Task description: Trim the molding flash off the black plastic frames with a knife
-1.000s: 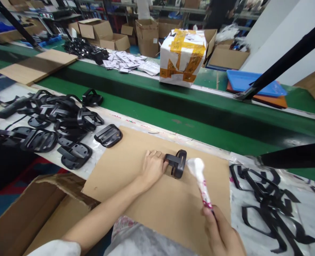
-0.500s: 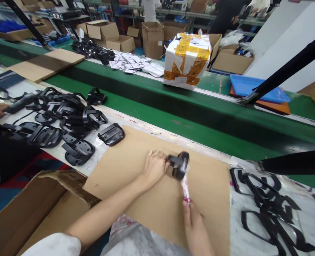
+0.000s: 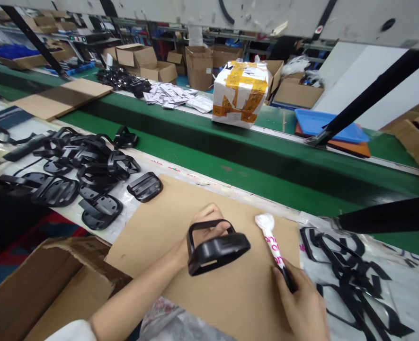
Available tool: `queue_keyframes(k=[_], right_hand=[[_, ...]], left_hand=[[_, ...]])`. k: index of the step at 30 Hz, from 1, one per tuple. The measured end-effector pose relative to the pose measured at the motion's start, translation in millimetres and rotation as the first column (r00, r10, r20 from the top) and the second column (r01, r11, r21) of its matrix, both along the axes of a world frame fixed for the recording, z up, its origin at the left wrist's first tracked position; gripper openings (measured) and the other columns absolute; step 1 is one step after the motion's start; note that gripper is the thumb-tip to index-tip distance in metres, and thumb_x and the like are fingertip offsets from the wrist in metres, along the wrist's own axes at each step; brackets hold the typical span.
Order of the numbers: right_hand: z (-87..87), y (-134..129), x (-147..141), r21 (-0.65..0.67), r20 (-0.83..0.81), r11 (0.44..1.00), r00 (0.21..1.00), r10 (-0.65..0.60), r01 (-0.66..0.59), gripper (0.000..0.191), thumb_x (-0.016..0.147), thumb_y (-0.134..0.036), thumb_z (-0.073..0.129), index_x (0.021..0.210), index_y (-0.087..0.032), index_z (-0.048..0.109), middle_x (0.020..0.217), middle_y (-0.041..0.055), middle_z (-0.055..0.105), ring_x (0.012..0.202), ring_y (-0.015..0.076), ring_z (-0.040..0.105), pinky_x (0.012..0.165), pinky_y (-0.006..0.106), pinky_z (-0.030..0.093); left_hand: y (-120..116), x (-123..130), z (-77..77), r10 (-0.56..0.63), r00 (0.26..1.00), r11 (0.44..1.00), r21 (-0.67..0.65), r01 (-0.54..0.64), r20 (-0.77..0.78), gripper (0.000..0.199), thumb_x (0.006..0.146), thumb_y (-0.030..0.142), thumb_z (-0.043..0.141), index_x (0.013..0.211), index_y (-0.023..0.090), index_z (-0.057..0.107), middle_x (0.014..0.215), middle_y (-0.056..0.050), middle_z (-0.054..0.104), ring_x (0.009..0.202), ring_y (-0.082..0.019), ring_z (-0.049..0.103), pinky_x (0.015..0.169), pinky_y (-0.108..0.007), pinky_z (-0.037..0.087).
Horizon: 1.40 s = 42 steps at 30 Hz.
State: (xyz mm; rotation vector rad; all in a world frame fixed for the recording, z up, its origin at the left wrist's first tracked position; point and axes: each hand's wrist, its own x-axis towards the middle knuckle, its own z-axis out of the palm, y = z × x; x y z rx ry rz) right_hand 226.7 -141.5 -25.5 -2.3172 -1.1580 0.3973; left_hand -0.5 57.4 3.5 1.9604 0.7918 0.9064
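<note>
My left hand has its fingers wrapped round the looped frame of a black plastic part, holding it tilted above the brown cardboard sheet. To the right, my right hand grips the black handle end of a tool with a white wrapped head and pink lettering. The tool's head is apart from the black part. A single black base lies at the sheet's upper left corner.
Many black parts are heaped on the left, and black frames lie on the right. An open cardboard box stands at lower left. Beyond the green belt sits a taped white box.
My left hand has turned the black part so its loop shows. My right hand and the tool have moved right, away from the part. The head view has tilted up.
</note>
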Motion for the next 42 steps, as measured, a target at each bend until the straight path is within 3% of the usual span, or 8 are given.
queue_keyframes(k=[3, 6, 11, 19, 24, 29, 37, 42], right_hand=[[4.9, 6.4, -13.1, 0.195, -0.011, 0.978, 0.997, 0.081, -0.078, 0.048, 0.095, -0.054, 0.058, 0.128, -0.021, 0.068, 0.132, 0.0122, 0.065, 0.122, 0.0341, 0.061, 0.104, 0.050, 0.050], [27.7, 14.2, -40.3, 0.326, -0.280, 0.921, 0.908, 0.311, -0.215, 0.050, 0.096, -0.039, 0.063, 0.144, -0.027, 0.056, 0.145, 0.0090, 0.058, 0.127, 0.0285, 0.060, 0.104, 0.041, 0.053], [57.8, 30.0, -68.8, 0.452, -0.366, 0.831, 0.782, 0.505, -0.325, 0.043, 0.098, -0.023, 0.056, 0.140, -0.028, 0.063, 0.140, 0.0067, 0.063, 0.128, 0.0259, 0.062, 0.103, 0.034, 0.056], [50.1, 31.7, -60.2, 0.472, -0.316, 0.846, 0.848, 0.426, -0.249, 0.036, 0.101, -0.025, 0.054, 0.133, -0.029, 0.070, 0.129, 0.0060, 0.071, 0.117, 0.0258, 0.069, 0.093, 0.032, 0.061], [44.7, 32.2, -50.4, 0.516, -0.261, 0.846, 0.915, 0.307, -0.137, 0.037, 0.098, -0.023, 0.060, 0.132, -0.033, 0.071, 0.128, 0.0019, 0.072, 0.113, 0.0252, 0.071, 0.097, 0.034, 0.060], [45.2, 36.7, -41.7, 0.555, -0.244, 0.827, 0.931, 0.272, -0.096, 0.034, 0.098, -0.024, 0.061, 0.128, -0.030, 0.073, 0.128, 0.0031, 0.072, 0.114, 0.0276, 0.071, 0.097, 0.037, 0.060], [33.9, 40.7, -38.6, 0.576, -0.243, 0.812, 0.927, 0.286, -0.100, 0.029, 0.097, -0.028, 0.066, 0.124, -0.027, 0.076, 0.128, 0.0053, 0.072, 0.114, 0.0298, 0.071, 0.096, 0.039, 0.061], [18.9, 42.1, -25.9, 0.416, -0.291, 0.881, 0.885, 0.363, -0.225, 0.040, 0.096, -0.044, 0.063, 0.131, -0.026, 0.071, 0.138, 0.0063, 0.066, 0.123, 0.0341, 0.065, 0.109, 0.050, 0.053]], left_hand=[[-8.4, 8.1, 4.1, -0.041, 0.985, 0.986, 0.168, 0.013, 0.165, 0.052, 0.100, 0.060, 0.047, 0.076, 0.017, 0.065, 0.079, -0.004, 0.056, 0.072, -0.014, 0.055, 0.067, -0.027, 0.045], [-17.2, 15.3, 4.6, -0.094, 0.977, 0.962, 0.268, 0.041, 0.190, 0.044, 0.099, 0.055, 0.053, 0.082, 0.017, 0.066, 0.081, -0.005, 0.058, 0.075, -0.015, 0.056, 0.070, -0.028, 0.045], [-31.8, 16.3, 9.4, -0.125, 0.968, 0.985, 0.147, 0.094, 0.217, 0.035, 0.099, 0.050, 0.057, 0.086, 0.018, 0.065, 0.084, -0.005, 0.058, 0.077, -0.015, 0.057, 0.070, -0.027, 0.046], [-39.5, 12.3, 7.7, -0.132, 0.963, 0.969, -0.174, 0.175, 0.235, 0.021, 0.098, 0.038, 0.062, 0.093, 0.018, 0.068, 0.088, -0.006, 0.063, 0.082, -0.018, 0.060, 0.074, -0.029, 0.048], [-42.2, -0.6, 4.1, -0.133, 0.942, 0.756, -0.583, 0.297, 0.307, 0.034, 0.099, 0.048, 0.057, 0.105, 0.019, 0.071, 0.095, -0.008, 0.069, 0.089, -0.021, 0.064, 0.083, -0.032, 0.050], [-48.6, -22.6, 11.1, -0.222, 0.878, 0.687, -0.571, 0.449, 0.423, 0.058, 0.101, 0.060, 0.040, 0.095, 0.017, 0.078, 0.102, -0.016, 0.071, 0.101, -0.029, 0.064, 0.092, -0.041, 0.049], [-58.1, -28.5, 11.1, -0.097, 0.869, 0.581, -0.681, 0.446, 0.486, 0.039, 0.089, 0.054, 0.070, 0.105, 0.019, 0.073, 0.102, -0.012, 0.072, 0.099, -0.025, 0.067, 0.089, -0.035, 0.050], [-49.3, -34.6, 9.0, 0.038, 0.885, 0.524, -0.763, 0.378, 0.464, 0.033, 0.082, 0.042, 0.082, 0.099, 0.017, 0.069, 0.084, -0.005, 0.070, 0.076, -0.015, 0.063, 0.074, -0.026, 0.047]])
